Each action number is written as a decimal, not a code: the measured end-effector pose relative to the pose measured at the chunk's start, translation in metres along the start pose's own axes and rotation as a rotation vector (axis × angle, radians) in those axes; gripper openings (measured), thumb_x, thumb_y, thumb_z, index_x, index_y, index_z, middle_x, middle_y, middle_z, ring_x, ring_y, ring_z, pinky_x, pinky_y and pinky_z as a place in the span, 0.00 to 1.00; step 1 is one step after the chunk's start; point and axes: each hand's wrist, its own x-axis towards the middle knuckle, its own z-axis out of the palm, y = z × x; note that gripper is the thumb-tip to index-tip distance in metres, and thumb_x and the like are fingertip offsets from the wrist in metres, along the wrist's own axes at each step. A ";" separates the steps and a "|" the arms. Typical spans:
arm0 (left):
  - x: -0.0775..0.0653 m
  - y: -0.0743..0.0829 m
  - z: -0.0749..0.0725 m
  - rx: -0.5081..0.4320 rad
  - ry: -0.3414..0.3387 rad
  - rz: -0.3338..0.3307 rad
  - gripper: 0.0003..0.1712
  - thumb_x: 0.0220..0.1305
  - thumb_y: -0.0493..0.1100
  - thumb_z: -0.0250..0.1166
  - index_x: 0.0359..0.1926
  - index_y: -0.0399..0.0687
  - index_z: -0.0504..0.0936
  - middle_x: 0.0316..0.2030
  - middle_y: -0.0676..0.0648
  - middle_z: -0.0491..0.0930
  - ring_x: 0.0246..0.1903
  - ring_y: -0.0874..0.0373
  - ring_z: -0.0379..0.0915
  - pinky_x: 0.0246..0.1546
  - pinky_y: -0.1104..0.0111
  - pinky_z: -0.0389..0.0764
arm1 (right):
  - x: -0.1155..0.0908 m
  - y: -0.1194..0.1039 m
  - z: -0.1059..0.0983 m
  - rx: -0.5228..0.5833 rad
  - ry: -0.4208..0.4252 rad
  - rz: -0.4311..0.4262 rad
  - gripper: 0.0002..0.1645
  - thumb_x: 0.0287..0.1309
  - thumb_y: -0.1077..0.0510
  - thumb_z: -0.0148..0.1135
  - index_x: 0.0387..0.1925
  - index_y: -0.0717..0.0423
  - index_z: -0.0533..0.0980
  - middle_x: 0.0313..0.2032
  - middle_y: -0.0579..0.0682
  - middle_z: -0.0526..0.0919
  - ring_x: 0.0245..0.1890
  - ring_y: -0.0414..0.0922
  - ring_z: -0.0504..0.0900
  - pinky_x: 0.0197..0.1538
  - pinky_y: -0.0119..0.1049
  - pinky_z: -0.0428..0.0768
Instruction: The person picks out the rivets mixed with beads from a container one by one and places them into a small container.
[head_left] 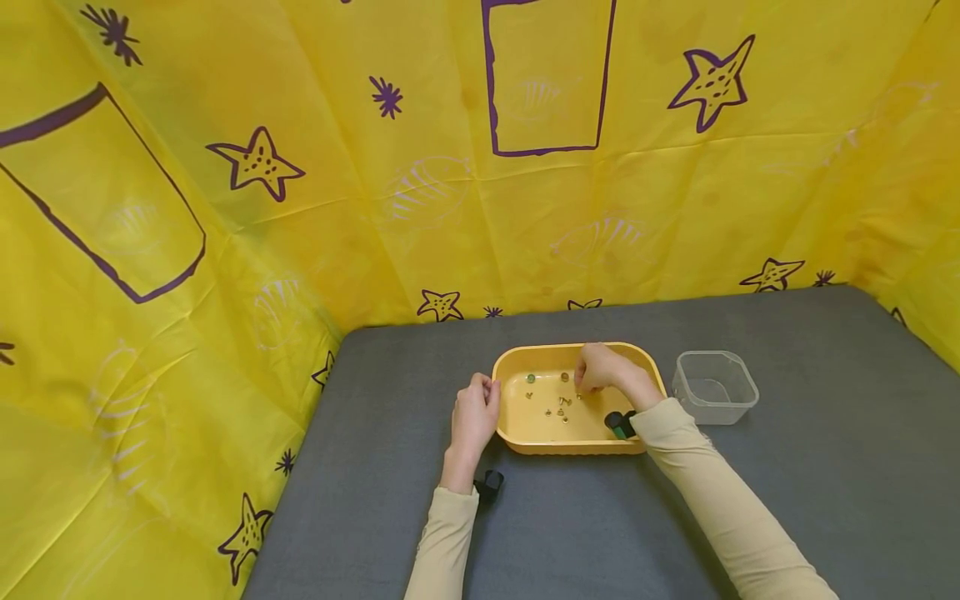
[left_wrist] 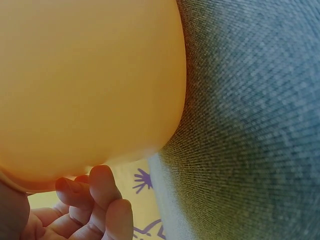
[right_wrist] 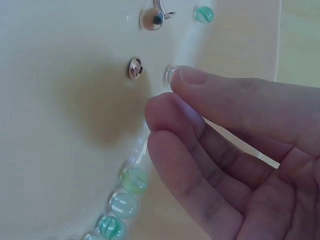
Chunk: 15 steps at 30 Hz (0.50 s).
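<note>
On the table stands a shallow yellow tray [head_left: 517, 437] with small gold metal pieces [head_left: 561, 412] scattered on its floor. A green marble [head_left: 531, 378] and a brownish round piece [head_left: 565, 377] lie toward its far side. My left hand [head_left: 476, 414] holds the tray's left rim, with its fingers against the outer wall in the left wrist view. Inside the tray my right hand [head_left: 602, 367] reaches down with bent fingers. In the right wrist view, its thumb and index tips are close together and nothing shows between them. Several green-tinted marbles [right_wrist: 124, 205] line the wall there.
A clear plastic container [head_left: 716, 412] stands just right of the tray. Grey cloth [head_left: 360, 500] covers the table. Yellow patterned fabric [head_left: 450, 233] hangs behind and at the sides. A black wrist device [head_left: 619, 423] on the right arm overlaps the tray's near right corner.
</note>
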 end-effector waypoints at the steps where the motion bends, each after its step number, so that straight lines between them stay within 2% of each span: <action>1: 0.000 0.000 0.000 -0.003 -0.001 -0.002 0.09 0.66 0.42 0.56 0.32 0.39 0.74 0.19 0.49 0.72 0.17 0.60 0.66 0.19 0.68 0.69 | 0.001 0.000 0.001 -0.002 -0.005 0.004 0.04 0.41 0.74 0.60 0.20 0.67 0.79 0.13 0.47 0.72 0.15 0.39 0.65 0.21 0.29 0.64; 15: 0.001 0.000 0.000 0.006 -0.004 -0.006 0.09 0.65 0.42 0.57 0.32 0.39 0.74 0.19 0.49 0.72 0.17 0.59 0.67 0.19 0.68 0.69 | 0.008 0.005 0.007 -0.032 -0.026 -0.004 0.05 0.36 0.73 0.62 0.17 0.63 0.79 0.14 0.48 0.75 0.15 0.39 0.68 0.21 0.29 0.66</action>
